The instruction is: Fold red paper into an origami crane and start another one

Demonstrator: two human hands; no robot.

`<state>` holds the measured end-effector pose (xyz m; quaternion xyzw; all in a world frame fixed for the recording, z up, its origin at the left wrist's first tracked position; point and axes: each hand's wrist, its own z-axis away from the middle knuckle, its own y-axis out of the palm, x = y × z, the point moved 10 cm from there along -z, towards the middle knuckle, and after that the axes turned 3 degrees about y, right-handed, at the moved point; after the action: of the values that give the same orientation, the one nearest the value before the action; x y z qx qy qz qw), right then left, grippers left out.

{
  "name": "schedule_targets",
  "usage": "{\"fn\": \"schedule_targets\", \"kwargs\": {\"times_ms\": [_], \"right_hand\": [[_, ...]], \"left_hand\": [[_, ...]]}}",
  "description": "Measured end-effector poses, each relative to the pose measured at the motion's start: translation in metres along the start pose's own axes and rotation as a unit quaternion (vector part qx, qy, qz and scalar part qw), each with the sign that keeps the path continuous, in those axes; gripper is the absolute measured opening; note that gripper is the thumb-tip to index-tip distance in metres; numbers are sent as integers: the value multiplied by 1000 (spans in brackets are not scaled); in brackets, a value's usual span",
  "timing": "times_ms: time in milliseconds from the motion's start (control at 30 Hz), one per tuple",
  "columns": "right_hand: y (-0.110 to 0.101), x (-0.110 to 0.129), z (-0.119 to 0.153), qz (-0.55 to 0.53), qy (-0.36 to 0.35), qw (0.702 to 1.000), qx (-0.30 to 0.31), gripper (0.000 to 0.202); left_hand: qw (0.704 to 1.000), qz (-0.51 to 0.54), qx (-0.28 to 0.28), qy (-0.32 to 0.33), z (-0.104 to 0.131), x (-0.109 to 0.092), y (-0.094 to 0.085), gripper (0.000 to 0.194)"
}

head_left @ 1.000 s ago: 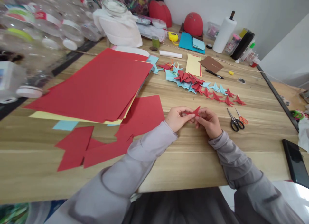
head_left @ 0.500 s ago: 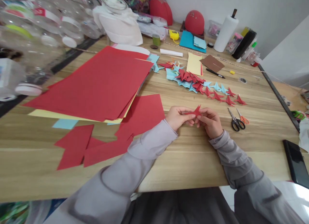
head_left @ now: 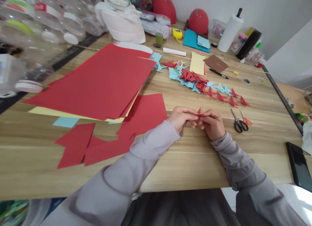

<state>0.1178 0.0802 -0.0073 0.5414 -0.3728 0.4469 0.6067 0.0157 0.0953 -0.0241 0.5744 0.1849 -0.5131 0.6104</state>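
Observation:
Between my two hands is a small red folded paper crane, mostly covered by fingers, with one red point sticking up. My left hand pinches its left side between thumb and fingers. My right hand grips the right side the same way, and the fingertips of both hands nearly meet. Beyond them lies a row of red folded paper cranes and light blue paper cranes. Black-handled scissors and a smaller orange-handled pair rest to the right of my right hand.
A stack of large red paper sheets covers the left of the wooden table, with cut red pieces in front. Plastic bottles crowd the far left. A phone lies at the right edge; a black pen lies behind the cranes.
The red crane has turned in my fingers, so less of it shows and its upright point looks smaller. My right fingertips have shifted slightly left along it. The view has moved a little.

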Motion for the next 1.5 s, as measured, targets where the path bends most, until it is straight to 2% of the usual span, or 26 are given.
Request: {"fn": "schedule_targets", "kwargs": {"times_ms": [100, 267, 467, 700, 900, 1033, 1233, 1367, 1500], "right_hand": [[0, 1, 0, -21, 10, 1000, 1, 12], [10, 0, 2, -26, 25, 998, 50, 13], [6, 3, 0, -28, 14, 999, 32, 14], [15, 3, 2, 9, 10, 996, 92, 21], [12, 5, 2, 9, -9, 997, 76, 21], [12, 6, 2, 4, -11, 998, 63, 21], [11, 8, 2, -18, -4, 999, 38, 22], [7, 7, 2, -13, -6, 1000, 23, 18], [2, 8, 1, 0, -23, 1000, 14, 17]], "left_hand": [[1000, 10, -2, 0, 1, -2, 1, 17], [1000, 5, 1, -2, 2, -4, 0, 13], [1000, 0, 3, 18, 1, -5, 1, 17], [997, -31, 55, 50, 3, -12, 9, 20], [994, -65, 64, 66, 4, -13, 12, 26], [996, -33, 51, 70, 4, -12, 9, 30], [997, 6, 34, 62, 3, -11, 7, 25], [997, -12, 27, 66, 4, -13, 7, 21], [994, -54, 18, 96, 5, -20, 6, 25]]}}
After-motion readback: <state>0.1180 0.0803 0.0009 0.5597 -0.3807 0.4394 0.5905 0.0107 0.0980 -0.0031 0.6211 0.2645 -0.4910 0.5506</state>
